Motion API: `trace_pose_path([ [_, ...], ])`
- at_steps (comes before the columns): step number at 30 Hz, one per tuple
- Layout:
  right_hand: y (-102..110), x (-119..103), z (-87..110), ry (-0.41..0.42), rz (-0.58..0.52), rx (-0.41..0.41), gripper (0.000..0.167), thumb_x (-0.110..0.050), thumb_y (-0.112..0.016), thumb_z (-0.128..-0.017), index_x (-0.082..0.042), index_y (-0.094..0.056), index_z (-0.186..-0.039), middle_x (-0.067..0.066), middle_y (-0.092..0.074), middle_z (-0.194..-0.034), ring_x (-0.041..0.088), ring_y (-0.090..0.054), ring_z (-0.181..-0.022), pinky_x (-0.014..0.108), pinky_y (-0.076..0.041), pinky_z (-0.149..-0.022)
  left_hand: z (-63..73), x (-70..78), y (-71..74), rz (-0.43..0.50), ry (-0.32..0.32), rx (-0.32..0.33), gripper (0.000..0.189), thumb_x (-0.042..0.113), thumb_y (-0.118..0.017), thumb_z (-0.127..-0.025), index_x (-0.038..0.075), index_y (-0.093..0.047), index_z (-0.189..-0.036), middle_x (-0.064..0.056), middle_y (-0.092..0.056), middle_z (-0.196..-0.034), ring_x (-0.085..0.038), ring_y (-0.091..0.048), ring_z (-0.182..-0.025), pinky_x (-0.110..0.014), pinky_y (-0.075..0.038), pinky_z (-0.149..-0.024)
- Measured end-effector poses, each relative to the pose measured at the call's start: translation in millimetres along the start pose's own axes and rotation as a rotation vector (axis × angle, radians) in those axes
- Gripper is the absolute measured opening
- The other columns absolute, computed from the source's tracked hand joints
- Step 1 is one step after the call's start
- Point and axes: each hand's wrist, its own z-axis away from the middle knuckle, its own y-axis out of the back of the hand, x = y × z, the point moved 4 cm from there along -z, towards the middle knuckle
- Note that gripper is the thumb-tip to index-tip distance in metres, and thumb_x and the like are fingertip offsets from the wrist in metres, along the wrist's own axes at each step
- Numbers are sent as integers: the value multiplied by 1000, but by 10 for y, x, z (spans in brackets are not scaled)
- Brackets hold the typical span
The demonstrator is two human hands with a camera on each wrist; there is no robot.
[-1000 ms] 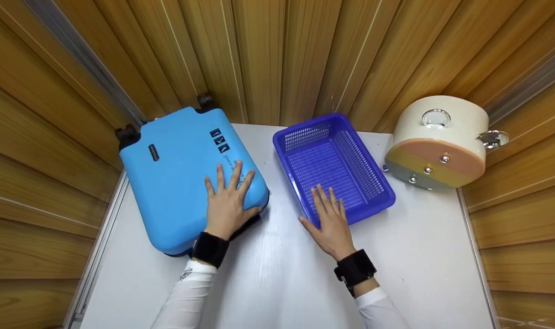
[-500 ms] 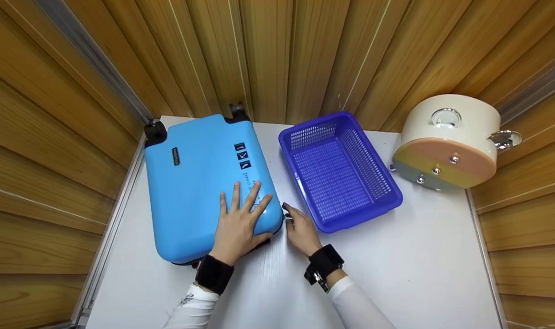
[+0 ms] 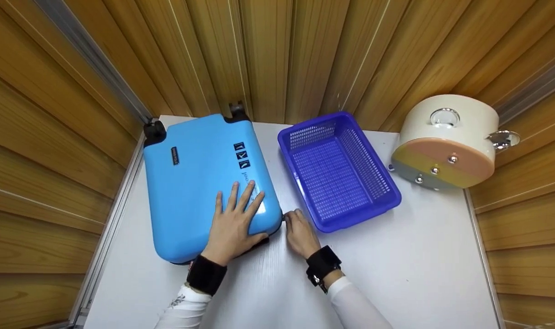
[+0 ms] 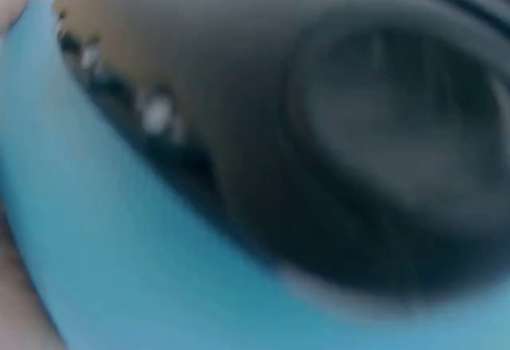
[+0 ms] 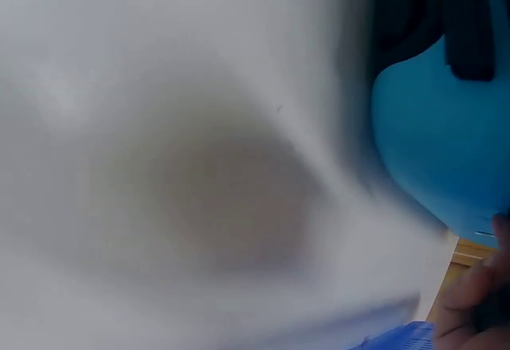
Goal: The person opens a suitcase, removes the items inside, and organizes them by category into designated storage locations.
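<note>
A blue hard-shell suitcase [image 3: 190, 196] lies flat on the white table, its black wheels toward the back wall. My left hand [image 3: 234, 226] rests on its lid near the front right corner, fingers spread. At that corner my right hand [image 3: 301, 234] pinches a small dark zipper pull [image 3: 284, 217] on the suitcase's side. Curled fingers [image 5: 466, 298] of that hand show at the right wrist view's lower right edge, beside the blue shell [image 5: 438, 143]. Blurred in the left wrist view is a black recessed part [image 4: 382, 127] of the suitcase.
Close to the right of my right hand stands a purple plastic basket [image 3: 359, 217] with perforated sides. A cream drum-shaped box [image 3: 446, 114] with a coloured front and metal knobs sits at the back right. Wood-look panels [image 3: 263, 59] enclose the table [image 3: 423, 265].
My right hand has moved left from over the basket to the suitcase's corner and now pinches the zipper pull. The suitcase has shifted rightward and turned slightly; my left hand stays on it.
</note>
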Motion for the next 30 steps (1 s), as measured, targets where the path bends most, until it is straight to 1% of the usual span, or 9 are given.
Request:
trace_pose_path([
  [3,4,13,9,15,48,-28,17,-11,-50,-108,-6,-61,-96,8,-64,-82,31,-67,-76,47,-55,-66,62,-75,15,-9,27,11,112,76,-78,-73,28,-35,-164,-3,-20,-173,-40,-18,-157,-77,-15,-117],
  [5,10,17,8,23,74,-45,18,-13,-50,-109,-8,-58,-93,7,-63,-75,31,-66,-67,46,-52,-57,87,-107,7,-31,42,21,114,81,-75,-72,28,-34,-164,-3,-20,-173,-42,-18,-157,-79,-16,-115],
  [7,16,18,6,25,87,-65,19,-14,-50,-109,-8,-56,-92,8,-62,-70,31,-65,-62,45,-50,-52,98,-119,-10,-38,55,34,115,83,-73,-71,27,-33,-164,-4,-20,-173,-43,-18,-157,-81,-16,-113],
  [13,28,16,24,26,98,-93,16,-14,-52,-108,-6,-58,-95,12,-68,-74,34,-70,-66,47,-52,-53,75,-91,-45,-54,91,84,113,82,-73,-72,27,-36,-163,-6,-26,-171,-46,-22,-155,-84,-18,-110],
  [19,28,45,94,23,90,-92,13,-9,-53,-106,-6,-62,-98,11,-73,-81,30,-71,-70,43,-57,-58,19,-31,-75,-61,147,83,113,82,-72,-73,26,-35,-164,-6,-25,-172,-48,-22,-154,-84,-17,-110],
  [21,22,51,123,33,89,-82,13,-8,-53,-106,-6,-63,-98,10,-73,-81,27,-71,-68,41,-57,-57,-11,4,-87,-60,173,82,113,82,-72,-73,26,-35,-164,-6,-24,-172,-48,-22,-154,-85,-17,-109],
  [24,14,49,169,40,91,-59,13,-10,-54,-106,-6,-62,-97,7,-69,-74,24,-66,-62,39,-53,-53,-81,80,-102,-70,219,84,113,83,-71,-73,26,-35,-164,-7,-23,-172,-49,-22,-154,-86,-17,-108],
  [26,5,44,193,44,95,-38,13,-11,-55,-107,-6,-61,-96,7,-66,-70,24,-64,-59,39,-51,-50,-145,146,-115,-75,252,85,114,83,-71,-73,25,-34,-164,-8,-22,-172,-50,-21,-154,-86,-18,-108],
  [30,-22,21,224,47,100,-13,13,-12,-57,-106,-5,-60,-95,12,-67,-71,30,-67,-59,44,-50,-48,-293,282,-149,-80,316,61,115,84,-67,-76,24,-28,-166,-11,-18,-173,-52,-17,-154,-87,-17,-107],
])
